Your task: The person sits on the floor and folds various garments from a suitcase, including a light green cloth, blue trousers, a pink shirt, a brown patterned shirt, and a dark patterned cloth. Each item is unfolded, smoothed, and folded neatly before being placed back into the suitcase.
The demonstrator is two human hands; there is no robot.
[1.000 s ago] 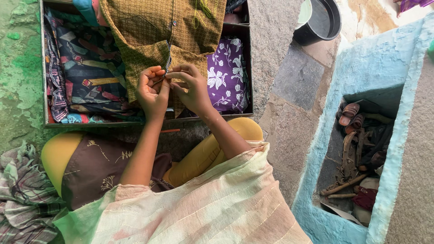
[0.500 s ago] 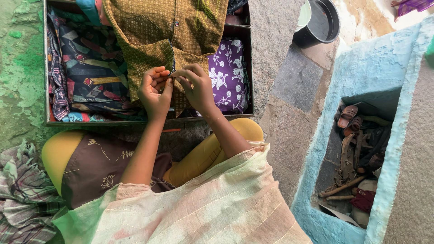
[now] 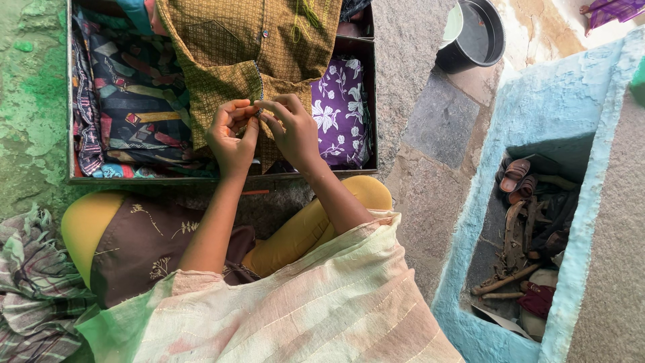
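Note:
An olive-yellow checked shirt [image 3: 235, 60] lies spread over an open metal box [image 3: 201, 179] packed with folded clothes. My left hand [image 3: 230, 138] and my right hand [image 3: 293, 131] meet at the shirt's front placket near its lower edge. The fingertips of both hands pinch the fabric by a small button. In the box, a dark patterned cloth [image 3: 127, 107] lies left of the shirt and a purple floral cloth [image 3: 339, 111] lies right of it. My crossed legs in yellow trousers [image 3: 87, 222] sit just in front of the box.
A black bucket [image 3: 474, 37] stands on the stone floor at the upper right. A pale blue walled niche [image 3: 557, 101] on the right holds sandals [image 3: 514, 176] and sticks. A striped cloth [image 3: 30, 289] lies crumpled at the lower left. The floor on the left is stained green.
Both hands stay pinched on the shirt's placket; the fingers have shifted slightly against each other. The shirt and box have not moved.

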